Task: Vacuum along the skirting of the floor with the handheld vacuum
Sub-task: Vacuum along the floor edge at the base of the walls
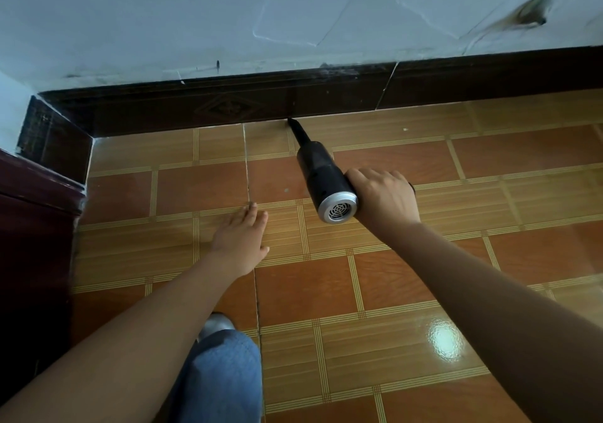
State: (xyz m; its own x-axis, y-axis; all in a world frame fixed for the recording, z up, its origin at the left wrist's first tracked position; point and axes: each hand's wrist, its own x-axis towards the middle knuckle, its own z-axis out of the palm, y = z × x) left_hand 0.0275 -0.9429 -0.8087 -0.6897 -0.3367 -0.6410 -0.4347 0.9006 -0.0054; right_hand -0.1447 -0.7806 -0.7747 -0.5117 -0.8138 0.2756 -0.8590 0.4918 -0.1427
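Closest to the camera was a knee in blue jeans (225, 373), with a grey shoe tip (217, 324) just beyond it on the glossy brown tiled floor (424, 275). At the left a dark red cabinet (32, 226) stood by the corner, well apart from the work. The left hand (239, 243) was spread flat with straight fingers, low over the tiles; whether it touched them could not be told. The right hand (381, 194) was wrapped around the grip of the black handheld vacuum (321, 177). Its long axis ran away from the person and slightly left, with the silver vented cap (337, 210) toward the camera and the tip of the thin nozzle (295, 128) at the foot of the dark skirting (228, 106), below the white wall (293, 14).
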